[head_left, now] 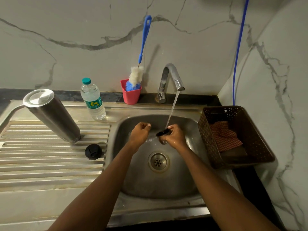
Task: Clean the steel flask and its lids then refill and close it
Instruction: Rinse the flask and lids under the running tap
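The steel flask [53,115] stands upside down on the ribbed drainboard at the left. A black inner lid [93,152] sits on the drainboard near the sink's edge. Over the sink basin [133,174], my right hand [175,136] grips a small steel cup lid [163,133] with a dark inside, held under the running tap water. My left hand [140,133] hovers just to its left with fingers loosely curled, holding nothing. The tap [171,77] pours a thin stream onto the lid.
A plastic water bottle [93,100] stands behind the flask. A red cup [131,94] holds a blue-handled bottle brush [141,52] against the wall. A brown perforated basket [233,135] with a checked cloth sits right of the sink. A blue cord [240,47] hangs down the wall.
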